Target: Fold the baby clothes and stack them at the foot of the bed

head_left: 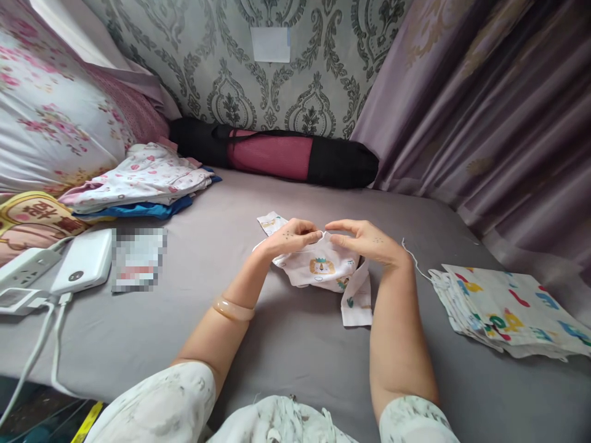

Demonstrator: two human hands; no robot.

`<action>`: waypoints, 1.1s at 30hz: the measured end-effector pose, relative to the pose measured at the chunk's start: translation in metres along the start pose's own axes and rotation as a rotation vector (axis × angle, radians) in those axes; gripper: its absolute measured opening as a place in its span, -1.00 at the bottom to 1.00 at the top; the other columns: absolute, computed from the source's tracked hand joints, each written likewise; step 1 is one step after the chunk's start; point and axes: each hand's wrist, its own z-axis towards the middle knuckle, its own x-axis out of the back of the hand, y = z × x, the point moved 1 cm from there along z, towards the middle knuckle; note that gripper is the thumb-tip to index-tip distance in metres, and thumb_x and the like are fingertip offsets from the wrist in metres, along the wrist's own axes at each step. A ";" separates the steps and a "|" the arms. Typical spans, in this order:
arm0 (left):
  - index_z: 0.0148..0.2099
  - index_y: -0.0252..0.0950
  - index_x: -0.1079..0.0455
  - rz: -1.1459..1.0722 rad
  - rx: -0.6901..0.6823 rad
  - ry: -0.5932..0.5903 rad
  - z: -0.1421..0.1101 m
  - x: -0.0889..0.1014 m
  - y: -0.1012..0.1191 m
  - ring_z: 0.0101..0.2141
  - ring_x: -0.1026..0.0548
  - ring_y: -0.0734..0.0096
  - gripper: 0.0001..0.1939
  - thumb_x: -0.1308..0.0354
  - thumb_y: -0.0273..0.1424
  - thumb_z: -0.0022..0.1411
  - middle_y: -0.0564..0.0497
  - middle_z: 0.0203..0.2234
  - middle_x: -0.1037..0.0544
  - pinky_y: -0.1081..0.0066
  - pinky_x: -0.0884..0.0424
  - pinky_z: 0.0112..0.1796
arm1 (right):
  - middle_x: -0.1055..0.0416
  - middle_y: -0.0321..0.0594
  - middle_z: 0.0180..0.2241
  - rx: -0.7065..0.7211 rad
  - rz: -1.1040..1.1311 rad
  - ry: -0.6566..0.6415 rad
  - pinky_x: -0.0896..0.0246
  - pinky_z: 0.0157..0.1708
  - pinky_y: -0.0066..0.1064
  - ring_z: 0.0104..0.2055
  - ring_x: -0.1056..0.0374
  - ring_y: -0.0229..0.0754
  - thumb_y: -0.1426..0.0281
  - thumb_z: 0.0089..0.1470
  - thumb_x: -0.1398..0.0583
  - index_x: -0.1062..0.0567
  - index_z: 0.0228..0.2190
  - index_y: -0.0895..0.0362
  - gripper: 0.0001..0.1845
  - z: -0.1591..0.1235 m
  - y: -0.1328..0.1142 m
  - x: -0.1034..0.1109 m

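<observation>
A small white baby garment (322, 266) with a lion print lies bunched on the grey sheet in front of me. One narrow end sticks out at the upper left and another flat end hangs down at the lower right. My left hand (295, 237) pinches its upper edge between thumb and fingers. Opposite it, my right hand (362, 241) has its thumb against the same edge, with the index finger just above it. The cloth rises to a small peak between the two hands. The other fingertips of both hands are partly hidden.
Folded printed cloths (517, 311) are stacked at right, near a white cord (415, 261). On the left are folded clothes (143, 178), a white power bank (85, 261) with cables, a power strip (28, 271) and a blurred packet (138, 258). A long black-and-red bag (270, 154) lies along the wall.
</observation>
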 end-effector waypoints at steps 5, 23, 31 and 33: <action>-0.45 -0.32 -0.40 0.041 0.076 0.034 -0.005 0.008 0.002 -0.59 -0.19 0.54 -0.48 -0.07 0.07 0.19 0.12 -0.65 -0.25 0.48 -0.06 -0.57 | -0.49 -0.28 -0.40 -0.018 -0.030 -0.122 -0.20 -0.44 -0.46 -0.40 -0.35 -0.24 0.13 0.01 -0.25 -0.58 -0.32 0.13 -0.67 0.003 -0.008 -0.010; -0.09 -0.29 -0.48 -0.036 0.091 0.137 -0.023 0.053 -0.017 -0.39 -0.44 0.43 -0.45 -0.21 0.06 0.08 -0.02 -0.29 -0.55 0.50 -0.31 -0.46 | -0.50 -0.24 -0.39 -0.192 0.284 0.177 -0.20 -0.50 -0.46 -0.41 -0.36 -0.20 -0.06 -0.17 -0.33 -0.54 -0.34 0.12 -0.47 -0.018 0.021 0.019; -0.27 -0.32 -0.46 0.035 0.087 0.206 -0.016 0.046 -0.024 -0.58 -0.23 0.57 -0.56 -0.19 0.00 0.10 0.08 -0.54 -0.39 0.53 -0.08 -0.60 | -0.51 -0.23 -0.37 -0.183 0.249 0.264 -0.24 -0.45 -0.45 -0.39 -0.36 -0.18 -0.10 -0.17 -0.32 -0.55 -0.34 0.11 -0.45 -0.016 0.028 0.020; -0.29 -0.33 -0.47 0.056 0.064 0.255 -0.016 0.045 -0.022 -0.57 -0.22 0.55 -0.54 -0.15 0.02 0.11 0.09 -0.57 -0.37 0.51 -0.10 -0.57 | -0.50 -0.23 -0.36 -0.167 0.229 0.281 -0.23 -0.43 -0.44 -0.38 -0.36 -0.18 -0.11 -0.18 -0.31 -0.55 -0.33 0.12 -0.43 -0.014 0.029 0.020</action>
